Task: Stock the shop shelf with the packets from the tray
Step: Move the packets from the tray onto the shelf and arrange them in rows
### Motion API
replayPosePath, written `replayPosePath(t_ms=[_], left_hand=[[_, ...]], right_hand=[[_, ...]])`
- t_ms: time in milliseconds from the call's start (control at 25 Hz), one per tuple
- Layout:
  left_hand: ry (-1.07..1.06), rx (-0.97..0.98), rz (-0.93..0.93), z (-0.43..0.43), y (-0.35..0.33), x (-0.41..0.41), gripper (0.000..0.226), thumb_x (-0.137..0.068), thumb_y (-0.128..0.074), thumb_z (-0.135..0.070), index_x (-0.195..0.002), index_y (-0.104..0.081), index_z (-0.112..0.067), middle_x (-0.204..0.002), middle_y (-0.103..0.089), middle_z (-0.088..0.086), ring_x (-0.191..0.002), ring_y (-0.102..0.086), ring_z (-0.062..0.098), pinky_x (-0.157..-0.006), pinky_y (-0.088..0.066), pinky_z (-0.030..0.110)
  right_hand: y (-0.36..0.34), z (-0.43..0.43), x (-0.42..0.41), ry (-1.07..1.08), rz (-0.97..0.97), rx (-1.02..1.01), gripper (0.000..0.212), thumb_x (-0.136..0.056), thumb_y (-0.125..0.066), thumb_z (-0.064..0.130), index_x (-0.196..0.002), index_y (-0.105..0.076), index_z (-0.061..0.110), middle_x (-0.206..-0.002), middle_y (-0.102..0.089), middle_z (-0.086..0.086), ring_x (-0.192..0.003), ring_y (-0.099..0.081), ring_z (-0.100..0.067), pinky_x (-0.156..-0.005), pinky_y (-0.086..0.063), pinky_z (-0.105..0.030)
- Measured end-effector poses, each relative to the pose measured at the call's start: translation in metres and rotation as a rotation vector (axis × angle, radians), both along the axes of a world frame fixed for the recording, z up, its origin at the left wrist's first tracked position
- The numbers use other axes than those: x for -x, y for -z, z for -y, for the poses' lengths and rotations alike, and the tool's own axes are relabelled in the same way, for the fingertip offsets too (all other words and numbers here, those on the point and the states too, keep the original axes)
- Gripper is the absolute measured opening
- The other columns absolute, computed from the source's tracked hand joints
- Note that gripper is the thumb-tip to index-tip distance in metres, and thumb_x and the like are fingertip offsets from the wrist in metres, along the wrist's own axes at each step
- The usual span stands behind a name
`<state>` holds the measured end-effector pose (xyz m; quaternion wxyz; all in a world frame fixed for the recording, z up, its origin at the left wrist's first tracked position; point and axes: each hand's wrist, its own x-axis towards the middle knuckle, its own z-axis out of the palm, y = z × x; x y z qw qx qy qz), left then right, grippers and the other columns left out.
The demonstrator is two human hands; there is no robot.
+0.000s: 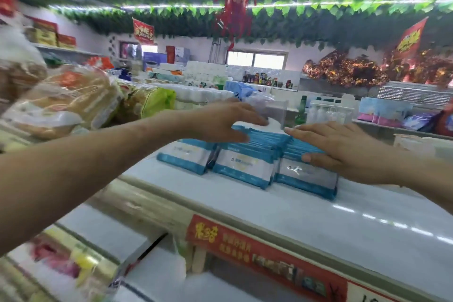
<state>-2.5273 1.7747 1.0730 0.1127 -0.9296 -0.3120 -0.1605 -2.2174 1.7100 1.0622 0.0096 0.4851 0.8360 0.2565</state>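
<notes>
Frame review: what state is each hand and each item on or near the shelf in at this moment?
left hand: open, fingers straight over the packet tops
right hand: open, flat on the right-hand row
packets: standing on edge in three rows
shelf: carries the packets
green bottle: upright behind the packets
bagged bread: lying at the left, blurred

Bagged bread (pixel 66 98) lies at the left, a green bag (pixel 157 103) just beside it. Overhead hang leaves (pixel 294 11) and a red ornament (pixel 235 5) — behind, a window (pixel 256 59), dark bottles (pixel 262 79) and a green bottle (pixel 302 113). A red sign (pixel 257 250) sits low in front.
</notes>
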Motion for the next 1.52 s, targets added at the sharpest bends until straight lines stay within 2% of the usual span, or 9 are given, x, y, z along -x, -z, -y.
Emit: replayPosePath(t_ms=[120,240,400,600,760,880,1080,1320,1520], left_hand=[[-0.300,-0.041,0.057,0.032,0.013,0.111,0.063,-0.098,-0.063,-0.046,-0.156,-0.039,-0.038,-0.151,-0.051,-0.003,-0.133,-0.045,0.022,-0.113,-0.039,0.046],[-0.533,0.057,0.145,0.092,0.049,0.222,0.064,-0.099,-0.065,-0.036,-0.157,-0.039,-0.032,-0.142,-0.058,0.001,-0.122,-0.055,0.019,-0.104,-0.045,0.038],[-0.773,0.175,0.178,0.178,0.116,0.316,0.058,-0.101,-0.064,-0.034,-0.155,-0.043,-0.031,-0.132,-0.060,-0.010,-0.110,-0.057,0.007,-0.089,-0.047,0.029],[-1.015,0.366,0.280,0.281,0.253,0.383,0.040,-0.094,-0.058,-0.039,-0.130,-0.065,-0.023,-0.114,-0.071,0.002,-0.097,-0.068,0.022,-0.082,-0.054,0.035],[-1.196,0.669,0.171,0.344,0.365,0.387,0.028,-0.095,-0.058,-0.037,-0.120,-0.070,-0.031,-0.119,-0.066,-0.002,-0.110,-0.064,0.024,-0.092,-0.053,0.038],[-1.235,0.822,0.056,0.378,0.429,0.379,0.033,-0.094,-0.056,-0.040,-0.125,-0.068,-0.036,-0.134,-0.058,0.000,-0.121,-0.058,0.028,-0.102,-0.048,0.040],[-1.282,0.849,-0.132,0.404,0.484,0.363,0.038,-0.093,-0.057,-0.037,-0.130,-0.065,-0.039,-0.154,-0.033,0.006,-0.135,-0.038,0.035,-0.110,-0.038,0.047],[-1.295,0.814,-0.185,0.413,0.495,0.361,0.038,-0.091,-0.053,-0.032,-0.126,-0.066,-0.031,-0.139,-0.045,0.008,-0.118,-0.050,0.034,-0.101,-0.043,0.047],[-1.247,0.869,-0.125,0.410,0.503,0.365,0.042,-0.095,-0.048,-0.022,-0.133,-0.063,-0.032,-0.148,-0.050,0.007,-0.120,-0.060,0.034,-0.097,-0.054,0.046]], right_hand=[[0.005,-0.031,0.090,-0.199,-0.017,0.064,0.073,-0.088,-0.004,0.084,-0.156,0.005,0.058,-0.166,-0.023,0.012,-0.151,-0.027,-0.018,-0.121,-0.028,-0.053],[0.020,-0.044,0.218,-0.525,0.025,0.097,0.074,-0.092,-0.011,0.083,-0.158,-0.012,0.051,-0.163,-0.031,0.008,-0.148,-0.032,-0.020,-0.120,-0.030,-0.051],[0.058,-0.013,0.374,-0.939,0.101,0.063,0.063,-0.101,-0.022,0.072,-0.149,-0.045,0.038,-0.145,-0.053,0.003,-0.130,-0.050,-0.025,-0.101,-0.047,-0.050],[0.196,0.036,0.500,-1.071,0.314,0.349,0.044,-0.103,-0.044,0.055,-0.137,-0.059,0.031,-0.133,-0.057,0.000,-0.123,-0.054,-0.027,-0.100,-0.046,-0.041],[0.333,0.057,0.525,-0.972,0.284,0.745,0.034,-0.101,-0.056,0.042,-0.129,-0.067,0.025,-0.128,-0.056,-0.001,-0.122,-0.055,-0.024,-0.103,-0.043,-0.036],[0.408,0.083,0.526,-0.898,0.299,0.855,0.038,-0.100,-0.057,0.037,-0.135,-0.065,0.026,-0.154,-0.042,-0.004,-0.140,-0.043,-0.025,-0.114,-0.034,-0.035],[0.466,0.109,0.523,-0.847,0.339,0.756,0.042,-0.095,-0.053,0.035,-0.135,-0.063,0.025,-0.167,-0.020,-0.008,-0.148,-0.027,-0.034,-0.122,-0.026,-0.045],[0.478,0.118,0.507,-0.915,0.226,0.638,0.034,-0.092,-0.050,0.024,-0.123,-0.062,0.015,-0.140,-0.035,-0.010,-0.125,-0.038,-0.032,-0.107,-0.039,-0.047],[0.490,0.106,0.502,-0.898,0.188,0.639,0.044,-0.090,-0.054,0.023,-0.133,-0.061,0.026,-0.162,-0.021,-0.012,-0.151,-0.018,-0.036,-0.122,-0.025,-0.051]])
